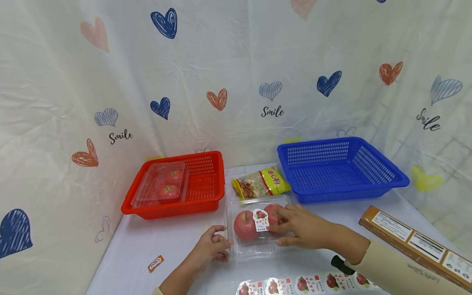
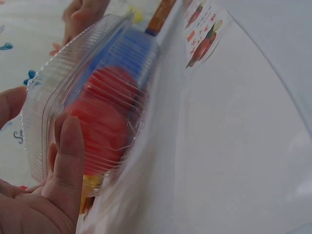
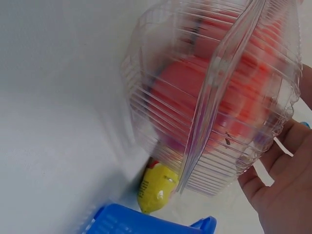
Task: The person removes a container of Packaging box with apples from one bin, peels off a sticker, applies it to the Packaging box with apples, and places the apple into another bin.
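Left hand gripped clear box by left side. Right hand unclenched, fingers on box top at sticker. Box sat on table, two apples inside; yellow bag just behind, red basket left, blue basket right.

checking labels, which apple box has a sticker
The clear box under the right hand: a white sticker marks its lid; the other box, in the red basket, shows none.

This is a makeshift, curtained-off space: cloth printed with hearts and "Smile" hangs behind a white-covered worktop bearing plastic baskets, boxed apples and fruit stickers, like a small produce stall. Whether home or shop, I cannot tell.
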`<action>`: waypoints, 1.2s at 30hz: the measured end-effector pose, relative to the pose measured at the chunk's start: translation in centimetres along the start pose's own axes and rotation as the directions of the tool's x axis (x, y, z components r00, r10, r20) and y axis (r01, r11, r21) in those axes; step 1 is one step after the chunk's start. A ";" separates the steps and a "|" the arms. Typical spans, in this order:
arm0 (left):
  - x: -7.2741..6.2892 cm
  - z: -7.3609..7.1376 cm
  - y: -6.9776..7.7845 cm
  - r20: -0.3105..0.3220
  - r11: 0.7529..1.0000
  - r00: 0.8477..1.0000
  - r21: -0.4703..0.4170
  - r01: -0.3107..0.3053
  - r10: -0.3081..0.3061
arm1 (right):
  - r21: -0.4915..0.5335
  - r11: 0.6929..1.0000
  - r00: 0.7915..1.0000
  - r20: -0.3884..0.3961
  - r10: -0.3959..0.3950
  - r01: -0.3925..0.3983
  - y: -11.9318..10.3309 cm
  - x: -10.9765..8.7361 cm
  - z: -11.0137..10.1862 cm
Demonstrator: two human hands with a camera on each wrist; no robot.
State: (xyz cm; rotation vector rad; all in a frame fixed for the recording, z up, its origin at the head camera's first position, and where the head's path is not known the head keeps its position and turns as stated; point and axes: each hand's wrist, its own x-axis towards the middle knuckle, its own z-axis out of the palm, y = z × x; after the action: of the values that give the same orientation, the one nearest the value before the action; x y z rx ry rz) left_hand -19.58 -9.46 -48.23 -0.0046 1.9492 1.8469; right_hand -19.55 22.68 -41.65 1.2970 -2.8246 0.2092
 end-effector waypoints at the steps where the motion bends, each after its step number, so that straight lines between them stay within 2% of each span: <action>1: 0.0 0.0 0.0 0.001 1.000 1.000 0.000 0.000 0.000 | 0.005 1.000 1.000 -0.008 -0.008 0.008 0.0 -0.1 0.1; 7: -0.2 0.0 0.1 0.014 1.000 1.000 -0.013 -0.021 0.021 | 0.012 0.999 0.996 -0.070 -0.047 0.048 0.0 -0.5 0.5; 12: 0.0 -0.2 0.1 0.042 1.000 0.999 0.002 -0.016 0.016 | 0.030 0.998 0.986 -0.162 -0.050 0.056 0.0 -1.2 0.8; 14: 0.4 -0.5 0.3 0.061 0.999 0.998 0.033 -0.012 0.010 | 0.059 0.998 0.978 -0.209 -0.014 0.027 0.2 -1.7 0.7; 17: 1.3 -1.3 0.9 0.077 0.996 0.997 0.091 -0.016 0.009 | 0.128 0.989 0.961 -0.256 0.104 -0.073 0.6 -2.6 0.6; 20: 2.3 -2.1 1.7 0.058 0.989 0.998 0.146 -0.037 0.029 | 0.234 0.953 0.928 -0.273 0.254 -0.192 1.2 -3.6 1.0; 23: 3.6 -2.7 2.4 0.026 0.981 0.999 0.189 -0.048 0.044 | 0.355 0.890 0.877 -0.278 0.393 -0.286 1.6 -4.5 1.6; 26: 5.1 -3.1 2.8 0.009 0.980 0.999 0.193 -0.050 0.049 | 0.485 0.793 0.810 -0.251 0.530 -0.368 2.0 -5.3 2.5; 28: 6.1 -3.1 2.9 0.006 0.981 0.999 0.188 -0.048 0.048 | 0.570 0.700 0.768 -0.177 0.616 -0.430 2.0 -5.9 3.1; 30: 6.6 -2.9 3.1 0.002 0.982 0.999 0.186 -0.044 0.044 | 0.661 0.575 0.727 -0.065 0.684 -0.482 2.0 -6.4 3.8; 31: 6.8 -2.8 3.2 0.000 0.981 0.999 0.188 -0.041 0.041 | 0.695 0.512 0.713 0.003 0.701 -0.505 2.0 -6.7 4.1; 32: 6.9 -2.7 3.3 -0.003 0.981 0.999 0.191 -0.036 0.037 | 0.724 0.458 0.709 0.062 0.702 -0.516 1.9 -6.9 4.3; 34: 7.1 -2.6 3.4 0.000 0.981 0.999 0.194 -0.033 0.034 | 0.767 0.376 0.718 0.154 0.679 -0.519 1.8 -7.4 4.8; 35: 7.2 -2.5 3.4 0.003 0.981 1.000 0.190 -0.030 0.030 | 0.780 0.350 0.726 0.187 0.661 -0.519 1.7 -7.6 4.9; 36: 7.3 -2.5 3.5 0.004 0.983 1.000 0.184 -0.022 0.022 | 0.789 0.339 0.742 0.208 0.638 -0.513 1.6 -7.8 5.1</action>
State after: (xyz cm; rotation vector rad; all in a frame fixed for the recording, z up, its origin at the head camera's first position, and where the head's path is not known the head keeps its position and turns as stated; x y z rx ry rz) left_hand -28.04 -9.28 -47.29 0.0764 2.1190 1.6727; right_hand -15.52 28.86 -47.46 0.0721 -2.9532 1.7267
